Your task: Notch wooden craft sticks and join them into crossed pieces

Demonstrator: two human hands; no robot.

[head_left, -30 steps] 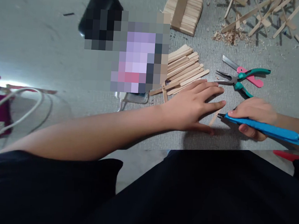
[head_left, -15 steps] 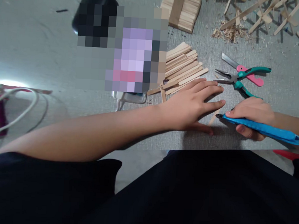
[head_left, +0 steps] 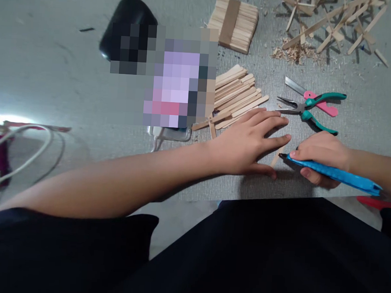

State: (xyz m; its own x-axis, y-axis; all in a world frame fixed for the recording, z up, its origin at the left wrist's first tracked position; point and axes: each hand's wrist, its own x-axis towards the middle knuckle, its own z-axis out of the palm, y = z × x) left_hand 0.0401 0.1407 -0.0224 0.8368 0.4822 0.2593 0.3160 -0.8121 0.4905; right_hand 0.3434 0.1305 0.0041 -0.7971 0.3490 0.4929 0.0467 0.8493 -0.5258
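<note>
My left hand (head_left: 249, 138) lies flat on the grey mat with its fingers stretched out, pressing down a wooden stick (head_left: 277, 155) that shows between the fingers. My right hand (head_left: 320, 156) is closed round a blue-handled cutting tool (head_left: 336, 173), and the tool's dark tip touches the stick just right of my left fingertips. A loose pile of flat wooden sticks (head_left: 236, 96) lies just beyond my left hand.
Teal-handled pliers (head_left: 308, 109) and a pink-handled blade (head_left: 314, 98) lie beyond my right hand. A banded bundle of sticks (head_left: 234, 23), wood shavings (head_left: 292, 50) and a glued stick frame (head_left: 338, 20) are at the back. White cable (head_left: 19, 153) at left; black object (head_left: 127, 16) far left.
Both hands keep their places on the stick; the blue tool's tip has shifted slightly left along it. The view has tipped down a little.
</note>
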